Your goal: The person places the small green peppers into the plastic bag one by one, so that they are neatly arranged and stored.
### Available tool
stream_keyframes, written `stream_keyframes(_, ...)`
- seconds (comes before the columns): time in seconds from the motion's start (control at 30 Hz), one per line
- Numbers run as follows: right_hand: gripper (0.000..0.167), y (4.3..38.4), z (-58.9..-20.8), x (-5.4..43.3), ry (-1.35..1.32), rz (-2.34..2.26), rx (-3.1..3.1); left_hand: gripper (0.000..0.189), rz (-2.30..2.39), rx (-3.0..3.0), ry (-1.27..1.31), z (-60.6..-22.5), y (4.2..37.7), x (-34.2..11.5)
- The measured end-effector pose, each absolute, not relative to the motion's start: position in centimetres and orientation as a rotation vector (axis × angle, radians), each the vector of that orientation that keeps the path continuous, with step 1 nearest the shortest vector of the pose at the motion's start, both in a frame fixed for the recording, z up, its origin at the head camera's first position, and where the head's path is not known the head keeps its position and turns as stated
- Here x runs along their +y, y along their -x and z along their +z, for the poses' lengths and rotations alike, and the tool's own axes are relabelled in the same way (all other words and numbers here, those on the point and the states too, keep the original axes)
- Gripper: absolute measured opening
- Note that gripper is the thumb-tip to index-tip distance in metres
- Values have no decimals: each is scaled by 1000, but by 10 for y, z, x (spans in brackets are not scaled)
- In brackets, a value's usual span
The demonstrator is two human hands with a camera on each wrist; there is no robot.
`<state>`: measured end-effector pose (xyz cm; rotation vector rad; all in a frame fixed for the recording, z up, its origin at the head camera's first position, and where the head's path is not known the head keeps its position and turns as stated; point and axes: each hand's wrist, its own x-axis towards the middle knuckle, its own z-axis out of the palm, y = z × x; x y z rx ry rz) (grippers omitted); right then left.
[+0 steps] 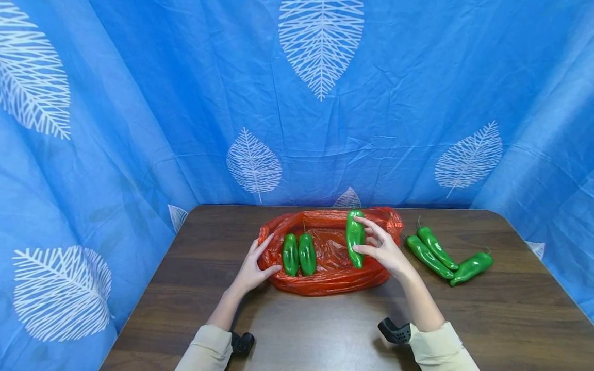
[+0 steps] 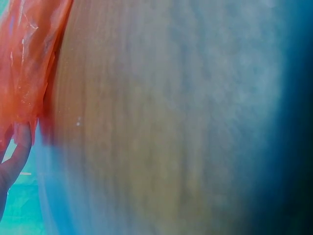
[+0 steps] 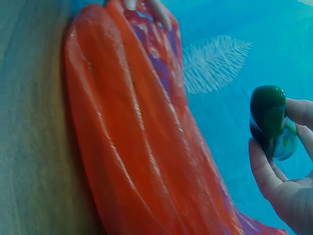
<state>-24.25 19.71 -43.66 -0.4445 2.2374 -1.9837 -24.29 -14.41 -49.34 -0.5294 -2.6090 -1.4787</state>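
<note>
A red plastic bag (image 1: 320, 286) lies spread wide on the table, its mouth facing up. Two green peppers (image 1: 290, 255) rest side by side in its left part. My left hand (image 1: 252, 268) holds the bag's left rim, thumb and fingers spread apart; the left wrist view catches only a finger (image 2: 19, 152) against the red plastic. Over the bag's right part, my right hand (image 1: 382, 250) pinches a long green pepper (image 1: 355, 239) between thumb and fingers. In the right wrist view this pepper (image 3: 268, 115) is seen end-on, apart from the bag's side.
On the table (image 1: 185, 288), to the right of the bag, lie three more green peppers (image 1: 471, 268), close together. A blue curtain (image 1: 394, 103) with white leaf prints hangs behind the table and on both sides. Black wrist devices (image 1: 394, 330) sit by the cuffs.
</note>
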Motion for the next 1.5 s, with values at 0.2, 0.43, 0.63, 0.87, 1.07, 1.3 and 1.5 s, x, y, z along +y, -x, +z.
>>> stream_keyframes(0.2, 64, 246, -444, 185, 485, -1927, 2202, 76, -1488, -2605, 542, -494, 244, -144)
stream_keyframes(0.43, 64, 249, -453, 172, 497, -1834, 2187, 76, -1490, -2611, 529, -494, 243, -144)
stream_keyframes(0.63, 63, 254, -460, 164, 438, -1794, 2114, 76, -1490, -2612, 528, -493, 242, -144)
stream_keyframes(0.87, 62, 259, -467, 155, 447, -1728, 2137, 77, -1498, -2606, 531, -494, 244, -144)
stream_keyframes(1.07, 61, 265, -473, 151, 491, -1673, 2149, 76, -1490, -2599, 545, -495, 245, -144)
stream_keyframes(1.3, 62, 270, -477, 147, 475, -1672, 2089, 77, -1487, -2600, 536, -494, 245, -144)
stream_keyframes(1.5, 61, 277, -484, 144, 431, -1685, 2070, 76, -1478, -2592, 551, -494, 245, -144)
